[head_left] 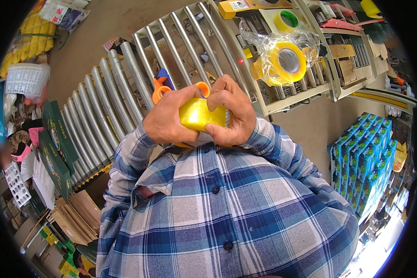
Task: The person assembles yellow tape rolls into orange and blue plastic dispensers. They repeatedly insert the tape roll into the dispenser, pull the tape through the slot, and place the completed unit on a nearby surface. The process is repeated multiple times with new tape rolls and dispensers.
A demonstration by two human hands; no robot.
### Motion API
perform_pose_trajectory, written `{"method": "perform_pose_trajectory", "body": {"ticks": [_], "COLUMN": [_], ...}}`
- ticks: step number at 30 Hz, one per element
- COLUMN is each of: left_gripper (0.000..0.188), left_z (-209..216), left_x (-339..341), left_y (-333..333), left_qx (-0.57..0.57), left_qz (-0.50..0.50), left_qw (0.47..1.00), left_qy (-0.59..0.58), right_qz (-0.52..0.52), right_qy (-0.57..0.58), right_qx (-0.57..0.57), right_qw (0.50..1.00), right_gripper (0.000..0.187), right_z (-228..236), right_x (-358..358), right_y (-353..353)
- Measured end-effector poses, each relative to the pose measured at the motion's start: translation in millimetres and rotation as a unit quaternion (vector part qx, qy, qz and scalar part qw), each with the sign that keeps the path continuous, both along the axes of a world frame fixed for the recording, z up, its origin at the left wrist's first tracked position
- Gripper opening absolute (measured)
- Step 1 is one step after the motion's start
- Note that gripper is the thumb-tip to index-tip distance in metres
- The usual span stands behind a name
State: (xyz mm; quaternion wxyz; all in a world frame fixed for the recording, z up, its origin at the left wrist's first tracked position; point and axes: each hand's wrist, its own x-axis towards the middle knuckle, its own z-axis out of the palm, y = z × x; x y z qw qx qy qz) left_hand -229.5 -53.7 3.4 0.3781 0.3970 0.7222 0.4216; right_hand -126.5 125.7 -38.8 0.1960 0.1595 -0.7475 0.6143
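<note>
Close in front of my chest I hold a roll of yellow packing tape (pixel 197 115) between both hands. My left hand (pixel 167 116) wraps the roll's left side, fingers curled over its top. On the right side, the thumb and bent fingers of my right hand (pixel 235 111) pinch the tape's surface and edge. Just beyond the roll, orange and blue parts of what looks like a tape dispenser (pixel 159 91) stick out past my fingers. My hands cover most of it, so I cannot tell whether the roll is mounted on it.
A metal roller conveyor (pixel 125 81) runs beyond my hands. To its right, large yellow tape rolls (pixel 297 69) lie in clear plastic beside a green-cored roll (pixel 287 20). Stacked blue cartons (pixel 361 157) stand at right. Green boxes (pixel 55 150) and flat cardboard (pixel 76 217) are at left.
</note>
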Motion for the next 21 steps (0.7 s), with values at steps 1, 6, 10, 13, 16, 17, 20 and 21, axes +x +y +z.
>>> {"method": "perform_pose_trajectory", "body": {"ticks": [1,6,10,13,16,17,20,21], "left_gripper": [0.053,0.052,0.052,0.052,0.051,0.051,0.052,0.052], "left_z": [-0.4,-4.4,0.9,-2.0,-3.7,-3.8,-1.7,-0.8], "left_x": [1.0,2.4,0.7,-2.4,-3.1,-2.8,-1.1,-0.5], "left_y": [0.6,1.4,3.2,1.9,1.7,1.9,5.0,6.2], "left_qx": [-0.001,-0.009,-0.024,0.003,0.003,0.001,-0.016,-0.024], "left_qz": [0.009,0.022,0.018,0.0,0.002,0.002,0.021,0.031], "left_qw": [1.0,0.999,0.999,1.0,1.0,1.0,0.999,0.997], "left_qy": [-0.011,-0.029,-0.033,0.004,-0.005,-0.007,-0.042,-0.06], "right_qz": [0.002,0.017,0.024,0.008,0.008,0.013,0.014,0.015], "right_qy": [-0.003,-0.008,0.005,-0.014,-0.03,-0.032,-0.02,-0.02], "right_qx": [-0.001,0.003,0.014,-0.008,-0.011,-0.006,-0.005,-0.007], "right_qw": [1.0,1.0,1.0,1.0,0.999,0.999,1.0,1.0], "right_gripper": [0.035,0.035,0.034,0.035,0.035,0.036,0.035,0.035], "right_z": [0.4,-2.8,-6.4,-2.4,1.1,1.2,-3.2,-3.2], "right_x": [-0.3,-1.3,-1.1,-2.2,-3.1,-3.2,-4.2,-4.5], "right_y": [-0.2,1.5,3.5,0.9,1.3,1.9,2.7,2.8]}}
